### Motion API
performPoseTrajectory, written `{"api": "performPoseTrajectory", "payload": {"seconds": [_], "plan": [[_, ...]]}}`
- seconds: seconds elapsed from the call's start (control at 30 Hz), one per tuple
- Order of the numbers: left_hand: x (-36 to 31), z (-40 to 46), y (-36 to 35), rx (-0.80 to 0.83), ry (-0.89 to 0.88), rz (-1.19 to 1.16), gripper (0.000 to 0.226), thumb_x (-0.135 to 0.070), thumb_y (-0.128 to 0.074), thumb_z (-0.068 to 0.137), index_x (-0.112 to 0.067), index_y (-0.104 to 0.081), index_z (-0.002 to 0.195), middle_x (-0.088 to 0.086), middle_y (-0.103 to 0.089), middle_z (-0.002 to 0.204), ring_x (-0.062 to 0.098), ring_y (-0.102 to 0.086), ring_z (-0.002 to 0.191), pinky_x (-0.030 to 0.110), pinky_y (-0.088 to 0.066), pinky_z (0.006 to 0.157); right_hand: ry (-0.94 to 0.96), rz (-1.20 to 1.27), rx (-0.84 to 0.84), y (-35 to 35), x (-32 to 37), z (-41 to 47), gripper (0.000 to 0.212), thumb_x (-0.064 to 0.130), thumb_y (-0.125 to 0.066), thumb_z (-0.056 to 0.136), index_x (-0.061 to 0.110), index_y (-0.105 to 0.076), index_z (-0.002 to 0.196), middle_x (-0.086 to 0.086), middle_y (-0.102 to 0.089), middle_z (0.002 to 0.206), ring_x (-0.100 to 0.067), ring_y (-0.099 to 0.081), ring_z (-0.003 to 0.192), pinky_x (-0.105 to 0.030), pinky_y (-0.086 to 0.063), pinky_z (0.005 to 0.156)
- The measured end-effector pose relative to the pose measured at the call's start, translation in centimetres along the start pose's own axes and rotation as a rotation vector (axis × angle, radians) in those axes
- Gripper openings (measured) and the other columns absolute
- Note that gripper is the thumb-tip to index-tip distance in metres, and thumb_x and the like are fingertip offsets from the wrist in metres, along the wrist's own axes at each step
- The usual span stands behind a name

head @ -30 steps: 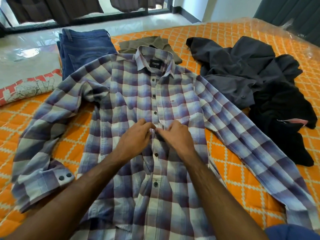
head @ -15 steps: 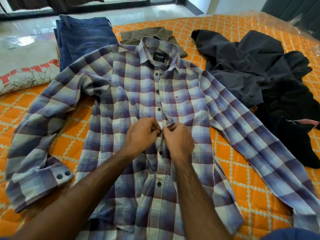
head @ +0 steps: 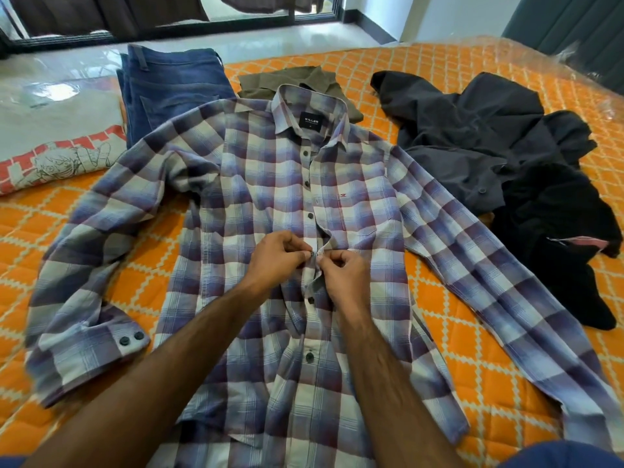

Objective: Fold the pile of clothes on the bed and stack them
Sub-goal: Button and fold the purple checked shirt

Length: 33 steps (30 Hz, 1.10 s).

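Observation:
A blue, purple and white checked shirt (head: 256, 184) lies face up and spread out on the orange patterned bed (head: 472, 339), sleeves out to both sides. My left hand (head: 278, 256) and my right hand (head: 342, 275) meet at the shirt's middle front. Each pinches one edge of the button placket, and a dark button shows between the fingertips. Folded blue jeans (head: 175, 86) and a folded olive garment (head: 290, 84) lie beyond the collar. To the right lies a heap of dark grey clothes (head: 472, 136) and black clothes (head: 553, 238).
A grey pillow with a red and white print (head: 57, 143) lies at the far left. Past the bed's far edge are a glossy floor and a dark-framed glass door (head: 169, 15). Bare orange cover shows between the shirt's sleeves and body.
My hands stay at the same button on the placket; the fingers have shifted so the button now shows between them. The view has moved slightly.

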<state>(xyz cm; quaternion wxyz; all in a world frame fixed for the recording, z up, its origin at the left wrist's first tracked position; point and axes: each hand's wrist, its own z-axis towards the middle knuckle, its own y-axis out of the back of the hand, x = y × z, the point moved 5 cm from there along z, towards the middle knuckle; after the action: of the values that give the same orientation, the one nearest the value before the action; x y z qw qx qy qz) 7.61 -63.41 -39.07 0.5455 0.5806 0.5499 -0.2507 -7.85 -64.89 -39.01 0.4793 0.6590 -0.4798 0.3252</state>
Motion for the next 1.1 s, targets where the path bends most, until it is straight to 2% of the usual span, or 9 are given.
{"api": "performPoseTrajectory", "payload": {"seconds": [0.1,0.23,0.37,0.47,0.53,0.67,0.83,0.97,1.1], "plan": [[0.0,-0.1,-0.2,-0.005,0.001,-0.007,0.009,-0.012,-0.073,0.091,-0.021,-0.075,0.094,-0.005,-0.076,0.089,0.009,-0.073,0.085,0.037,-0.063,0.084,0.011,-0.001,-0.007,-0.2,-0.3,0.0,0.013,0.022,-0.069,0.096,0.015,-0.073,0.107,0.007,-0.071,0.091,-0.001,-0.064,0.078,-0.003,-0.040,0.048],[0.2,-0.1,-0.4,-0.012,-0.022,0.040,0.010,-0.015,-0.075,0.090,-0.025,-0.076,0.090,-0.008,-0.077,0.086,0.006,-0.073,0.084,0.037,-0.062,0.085,-0.013,0.036,-0.014,-0.4,-0.6,0.2,0.013,0.021,-0.069,0.096,0.014,-0.074,0.107,0.008,-0.071,0.088,-0.002,-0.066,0.078,-0.005,-0.044,0.051],[0.4,-0.2,-0.5,-0.026,-0.036,0.062,0.011,-0.015,-0.077,0.088,-0.026,-0.075,0.087,-0.009,-0.077,0.085,0.006,-0.073,0.085,0.040,-0.062,0.086,-0.066,0.108,0.011,-0.5,-1.0,0.4,0.013,0.022,-0.067,0.097,0.016,-0.078,0.095,0.000,-0.077,0.086,-0.019,-0.074,0.087,-0.030,-0.061,0.076],[0.4,-0.1,-0.4,-0.047,-0.034,0.065,0.010,-0.016,-0.078,0.087,-0.026,-0.076,0.086,-0.010,-0.077,0.085,0.006,-0.073,0.086,0.040,-0.061,0.088,-0.092,0.115,0.112,-0.4,-1.1,0.8,0.009,0.020,-0.072,0.093,0.017,-0.080,0.092,0.001,-0.079,0.085,-0.017,-0.075,0.089,-0.043,-0.060,0.091],[0.4,-0.1,-0.3,-0.052,-0.020,0.060,0.009,-0.017,-0.078,0.087,-0.026,-0.076,0.088,-0.010,-0.077,0.086,0.006,-0.073,0.086,0.040,-0.060,0.089,-0.084,0.100,0.157,-0.3,-0.8,1.0,0.005,0.017,-0.078,0.087,0.014,-0.081,0.091,0.001,-0.079,0.084,-0.015,-0.076,0.088,-0.042,-0.060,0.091],[0.2,-0.4,-0.4,-0.044,-0.026,0.043,0.008,-0.014,-0.076,0.089,-0.022,-0.076,0.091,-0.008,-0.077,0.087,0.006,-0.072,0.086,0.038,-0.061,0.088,-0.054,0.028,0.136,-0.2,-0.7,1.0,0.004,0.023,-0.083,0.083,0.020,-0.081,0.084,0.007,-0.078,0.079,-0.009,-0.075,0.083,-0.039,-0.061,0.089],[0.4,-0.3,-0.3,0.018,-0.037,-0.007,0.010,-0.012,-0.070,0.093,-0.020,-0.077,0.094,-0.006,-0.078,0.088,0.010,-0.074,0.089,0.042,-0.060,0.092,-0.068,0.011,0.092,-0.4,-0.9,1.0,0.012,0.034,-0.084,0.081,0.023,-0.079,0.082,0.013,-0.077,0.078,-0.008,-0.073,0.084,-0.042,-0.060,0.088],[0.4,-0.2,-0.2,0.036,-0.042,-0.044,0.010,-0.020,-0.067,0.096,-0.018,-0.078,0.097,-0.004,-0.077,0.089,0.010,-0.074,0.089,0.042,-0.060,0.091,-0.061,0.002,0.096,-0.6,-0.8,0.9,0.017,0.041,-0.083,0.081,0.025,-0.078,0.079,0.013,-0.077,0.078,-0.009,-0.074,0.084,-0.044,-0.061,0.086],[0.7,0.1,-0.5,-0.009,-0.058,0.091,0.007,-0.025,-0.069,0.095,-0.024,-0.076,0.096,-0.010,-0.076,0.089,0.008,-0.072,0.090,0.044,-0.058,0.092,-0.045,0.058,0.090,-0.6,-0.9,0.8,0.006,0.026,-0.082,0.084,0.021,-0.079,0.083,0.007,-0.078,0.079,-0.011,-0.075,0.082,-0.042,-0.062,0.086]]}}
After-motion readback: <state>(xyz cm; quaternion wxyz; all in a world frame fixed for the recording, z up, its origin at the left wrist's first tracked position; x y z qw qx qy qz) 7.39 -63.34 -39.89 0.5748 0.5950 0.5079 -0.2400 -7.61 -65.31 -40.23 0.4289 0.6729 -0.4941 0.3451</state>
